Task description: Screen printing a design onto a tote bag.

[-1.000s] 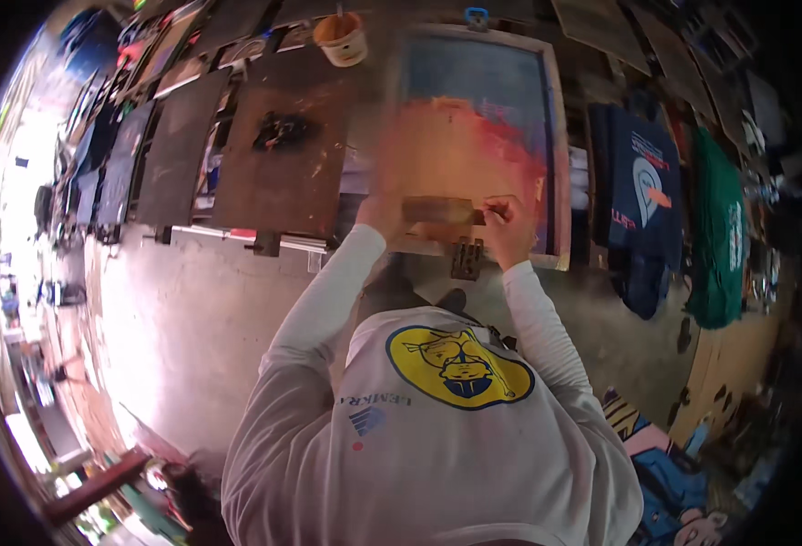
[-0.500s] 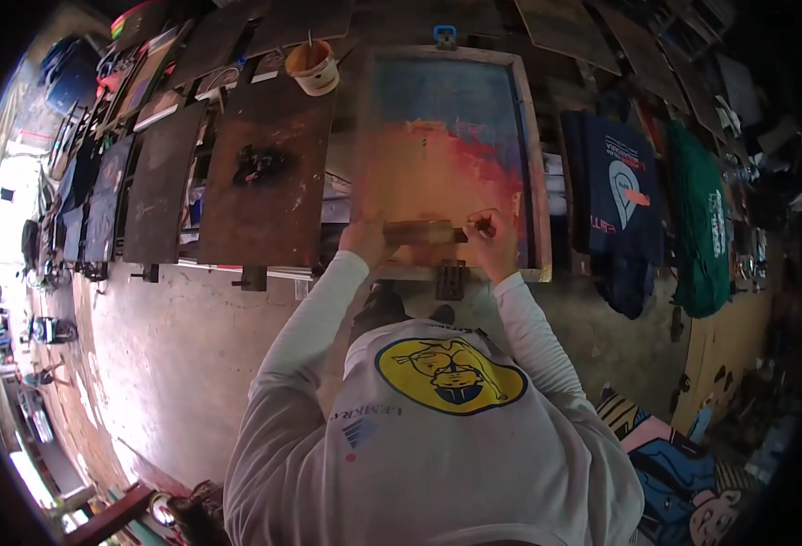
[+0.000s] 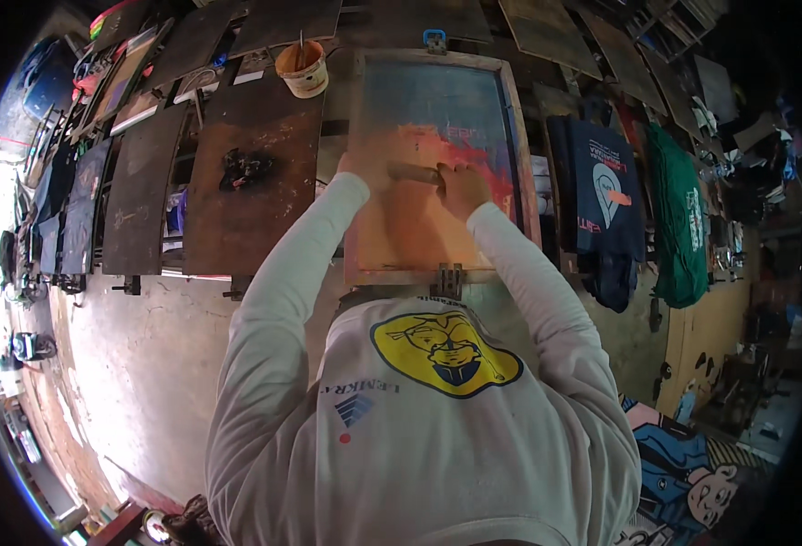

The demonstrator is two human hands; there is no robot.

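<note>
A wooden-framed printing screen (image 3: 353, 227) lies flat before me, its mesh blue-grey at the far end and smeared with orange and red ink nearer me. My right hand (image 3: 464, 189) is closed round the right end of a squeegee (image 3: 412, 173), which lies crosswise over the inked mesh. At the screen's left rim is my left hand (image 3: 354, 166), apart from the squeegee's left end; its fingers are too dark and blurred to make out. A metal hinge clamp (image 3: 451, 280) sits at the screen's near edge.
Left of the screen are dark boards (image 3: 251, 223), one bearing a crumpled black rag (image 3: 247, 169). An ink-stained bucket (image 3: 304, 80) stands at the far left corner. To the right hang a navy printed cloth (image 3: 609, 196) and a green one (image 3: 679, 227). A blue clip (image 3: 435, 40) sits at the far edge.
The squeegee and my right hand have moved away from me, up the screen. My left hand has also gone farther forward along the left rim. The view has shifted slightly.
</note>
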